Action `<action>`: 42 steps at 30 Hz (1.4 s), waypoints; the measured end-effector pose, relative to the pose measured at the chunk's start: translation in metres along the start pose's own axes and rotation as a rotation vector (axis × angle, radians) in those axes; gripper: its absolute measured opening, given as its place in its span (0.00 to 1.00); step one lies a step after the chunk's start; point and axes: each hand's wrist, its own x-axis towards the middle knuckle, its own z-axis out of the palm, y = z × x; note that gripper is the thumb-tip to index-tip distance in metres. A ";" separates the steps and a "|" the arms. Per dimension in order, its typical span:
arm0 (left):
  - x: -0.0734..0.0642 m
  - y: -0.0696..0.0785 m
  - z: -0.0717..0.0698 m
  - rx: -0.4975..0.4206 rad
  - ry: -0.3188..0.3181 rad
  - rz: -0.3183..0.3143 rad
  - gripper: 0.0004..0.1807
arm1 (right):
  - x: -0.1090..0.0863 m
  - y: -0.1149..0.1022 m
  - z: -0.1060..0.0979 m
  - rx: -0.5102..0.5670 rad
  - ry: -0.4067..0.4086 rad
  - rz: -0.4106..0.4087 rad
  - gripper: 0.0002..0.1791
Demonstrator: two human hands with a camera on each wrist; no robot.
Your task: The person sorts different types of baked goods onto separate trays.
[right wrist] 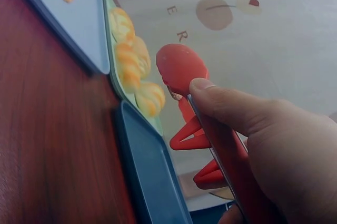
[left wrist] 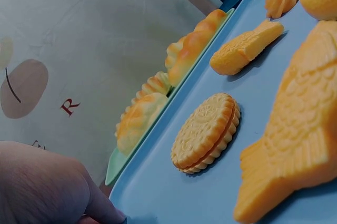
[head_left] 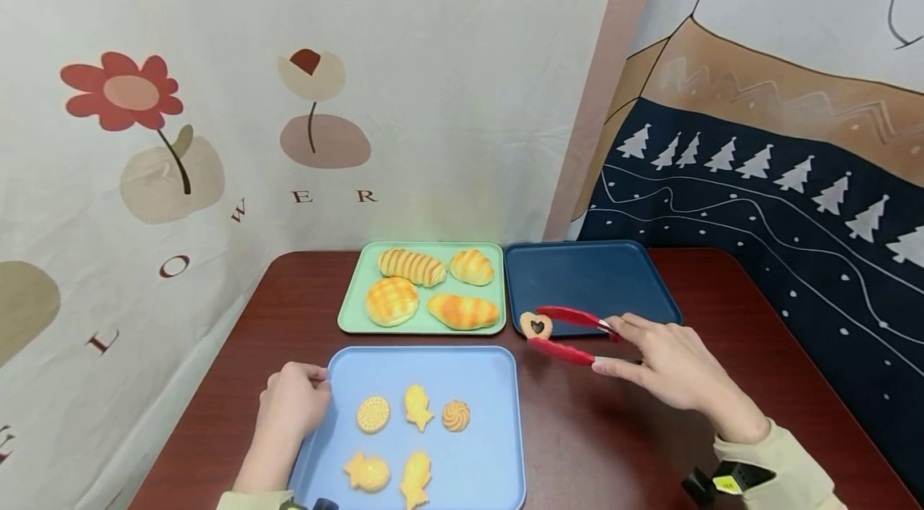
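Note:
Red tongs [head_left: 566, 351] are gripped in my right hand [head_left: 674, 366], thumb on one arm and fingers on the other. Between the tong tips is a heart-centred cookie [head_left: 536, 325], held in the air by the near left corner of the dark blue tray [head_left: 592, 277]. In the right wrist view the tongs [right wrist: 181, 68] hide most of the cookie. My left hand [head_left: 294, 402] pinches the left rim of the light blue tray [head_left: 462, 366]. On that tray lie a round sandwich cookie [left wrist: 205, 134], a swirl cookie [head_left: 455, 416] and several fish-shaped cookies [head_left: 417, 406].
A green tray [head_left: 350, 317] with several bread pieces [head_left: 392, 301] stands behind the light blue tray, beside the dark blue one. All three trays are on a dark red-brown table [head_left: 577, 430]. A printed cloth [head_left: 462, 93] hangs behind the table.

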 end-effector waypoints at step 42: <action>0.001 -0.006 0.004 -0.011 0.001 -0.005 0.15 | 0.040 0.056 0.029 -0.068 -0.100 0.095 0.52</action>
